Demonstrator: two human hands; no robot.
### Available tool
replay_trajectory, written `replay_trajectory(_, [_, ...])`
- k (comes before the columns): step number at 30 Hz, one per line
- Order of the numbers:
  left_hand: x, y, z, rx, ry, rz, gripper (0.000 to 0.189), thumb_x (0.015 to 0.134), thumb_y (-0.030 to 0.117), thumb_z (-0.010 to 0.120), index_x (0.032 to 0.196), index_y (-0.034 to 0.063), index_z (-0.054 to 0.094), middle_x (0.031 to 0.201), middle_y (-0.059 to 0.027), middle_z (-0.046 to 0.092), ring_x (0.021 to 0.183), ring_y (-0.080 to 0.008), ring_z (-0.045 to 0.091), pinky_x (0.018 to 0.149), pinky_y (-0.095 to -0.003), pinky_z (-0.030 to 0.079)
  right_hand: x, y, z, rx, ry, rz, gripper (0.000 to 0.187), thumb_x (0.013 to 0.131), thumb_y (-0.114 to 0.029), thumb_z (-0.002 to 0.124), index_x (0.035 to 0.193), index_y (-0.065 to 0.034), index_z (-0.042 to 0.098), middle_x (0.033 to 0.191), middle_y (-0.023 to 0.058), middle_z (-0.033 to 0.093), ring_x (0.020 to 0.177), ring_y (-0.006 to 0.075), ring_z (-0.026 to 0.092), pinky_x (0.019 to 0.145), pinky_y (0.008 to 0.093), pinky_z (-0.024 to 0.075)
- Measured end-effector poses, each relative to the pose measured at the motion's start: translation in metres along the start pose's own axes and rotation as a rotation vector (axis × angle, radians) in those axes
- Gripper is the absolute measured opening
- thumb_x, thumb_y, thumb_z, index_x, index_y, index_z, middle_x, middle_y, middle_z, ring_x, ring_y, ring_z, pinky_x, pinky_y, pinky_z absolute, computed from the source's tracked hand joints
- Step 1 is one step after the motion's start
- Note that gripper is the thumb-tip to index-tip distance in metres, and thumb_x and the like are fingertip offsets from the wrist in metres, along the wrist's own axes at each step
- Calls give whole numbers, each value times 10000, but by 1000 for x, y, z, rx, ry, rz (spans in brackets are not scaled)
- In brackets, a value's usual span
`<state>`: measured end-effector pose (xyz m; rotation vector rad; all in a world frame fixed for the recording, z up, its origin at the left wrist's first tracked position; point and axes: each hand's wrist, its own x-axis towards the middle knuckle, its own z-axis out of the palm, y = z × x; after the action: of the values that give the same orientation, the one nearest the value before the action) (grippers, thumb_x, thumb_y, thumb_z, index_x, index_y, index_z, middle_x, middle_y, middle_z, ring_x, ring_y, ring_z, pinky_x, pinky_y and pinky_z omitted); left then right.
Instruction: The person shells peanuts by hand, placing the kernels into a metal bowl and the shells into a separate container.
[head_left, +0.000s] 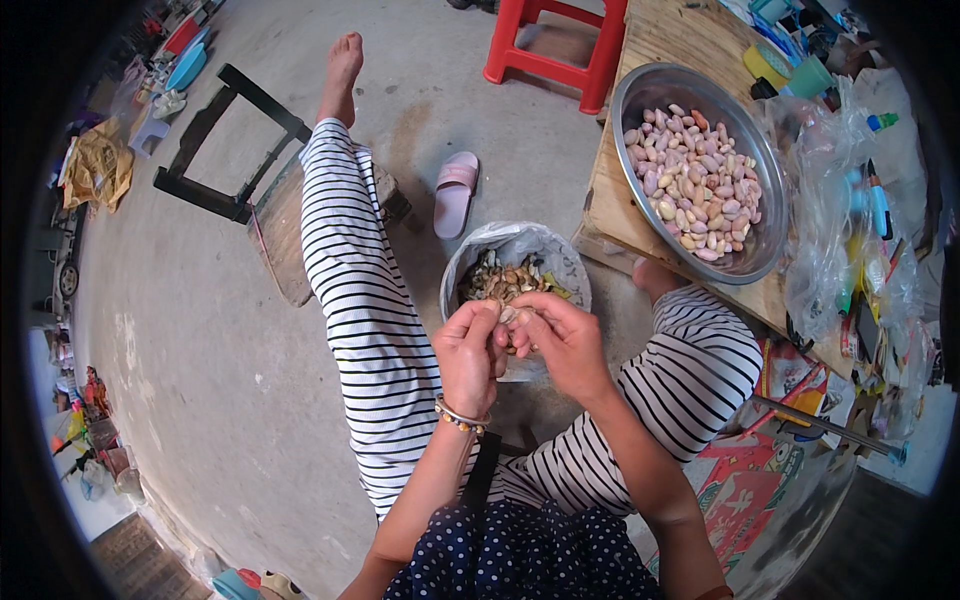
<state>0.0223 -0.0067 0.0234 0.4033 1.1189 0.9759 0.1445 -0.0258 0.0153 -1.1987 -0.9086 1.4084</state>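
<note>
Both of my hands meet over a lined waste bin (574, 262). Between the fingertips is a pale peanut shell (509, 315), partly covered by the fingers. My left hand (469, 349) pinches it from one side, with bracelets at the wrist. My right hand (562, 337) grips its other side with thumb and fingers. Below them, inside the bin's white plastic liner, lie discarded peanut shells (506, 283) and some greenish scraps. To the right, a steel basin (626, 161) holds many shelled peanuts (694, 176) with pinkish skins.
The basin stands on a wooden table (604, 199), beside crumpled clear plastic bags (814, 217) and clutter. A red plastic stool (551, 60) is ahead. On the left, my leg rests over a wooden chair (281, 247). A pink slipper (454, 196) lies on the concrete floor (225, 360).
</note>
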Motion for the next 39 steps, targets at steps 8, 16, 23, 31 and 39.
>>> replay_trajectory(8, [1,3,1,-88,-56,-88,170,918,167,470,822,49,545,622,17,516,410,-19,330,332,-167,216,2,2,-3,-105,64,-105,152,836,26,527,977,11,580,822,27,602,716,43,552,586,186,457])
replay_trajectory(16, [0,2,2,10,-161,-88,168,923,174,491,839,43,554,637,5,538,396,-14,316,327,-169,213,3,-2,-6,-132,138,-101,138,785,9,602,915,6,555,800,16,594,647,43,550,519,191,444])
replay_trajectory(23, [5,-5,-1,-68,-124,-102,180,917,179,509,825,31,553,607,18,512,382,-14,294,326,-174,217,4,-11,-4,-434,249,-278,201,712,-4,677,847,-18,529,848,43,499,613,89,496,506,220,427])
replay_trajectory(31, [4,-10,2,127,-55,61,157,900,173,544,851,33,595,534,50,449,386,-14,313,338,-179,214,6,-8,-7,-531,154,-235,200,711,47,678,853,15,541,898,46,498,675,81,526,542,190,450])
replay_trajectory(39, [7,-14,-4,167,-83,74,146,901,159,541,878,31,606,502,59,419,376,-19,299,340,-185,204,7,-8,-9,-476,94,-273,196,740,85,629,923,57,566,952,77,505,757,115,554,614,220,498])
